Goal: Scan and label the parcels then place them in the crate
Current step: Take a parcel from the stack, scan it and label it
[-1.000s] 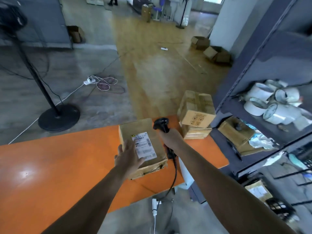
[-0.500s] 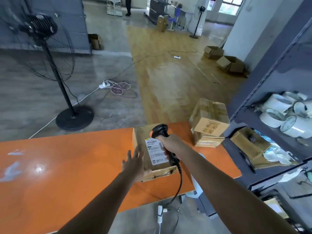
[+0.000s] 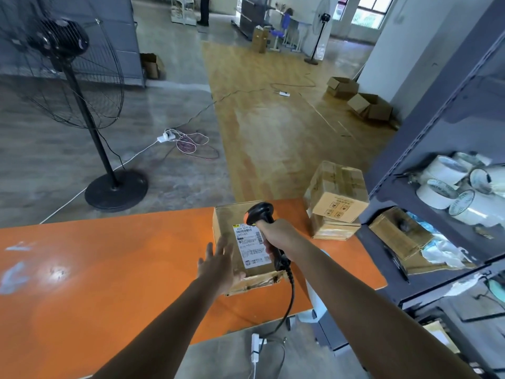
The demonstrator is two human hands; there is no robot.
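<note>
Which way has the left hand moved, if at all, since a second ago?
Yes: the left hand slid left off the label, to the near-left edge of the parcel.

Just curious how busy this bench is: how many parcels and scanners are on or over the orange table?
Cardboard parcels: 3 (labelled parcel, upper stacked parcel, lower stacked parcel)
Handheld barcode scanner: 1
Total: 4

Glossy orange tabletop (image 3: 109, 269) throwing back glare; matt brown cardboard parcel (image 3: 225, 222), crumpled at its near edge, white paper label (image 3: 252, 248) stuck flat; barcode scanner (image 3: 259, 212) in black plastic; 2 stacked cartons (image 3: 338, 187) shiny with tape.
</note>
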